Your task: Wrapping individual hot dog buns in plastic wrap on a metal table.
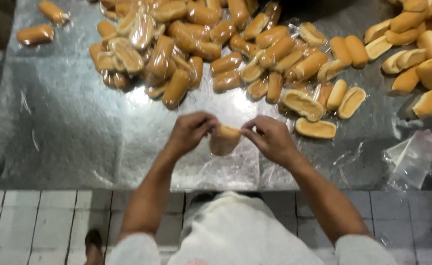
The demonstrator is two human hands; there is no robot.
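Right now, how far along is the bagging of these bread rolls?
Done: a big pile of wrapped rolls lies at the back of the metal table. In hand: the left hand and right hand pinch one roll in a clear bag. Left: bare rolls heaped at the right, with empty bags beside them.

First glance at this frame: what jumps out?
The big heap of wrapped bread rolls spread across the far side of the shiny metal table, with a second pile of unwrapped rolls at the far right. At centre, the left hand and right hand pinch a single roll in a clear bag between them. An empty clear bag lies at the near right.
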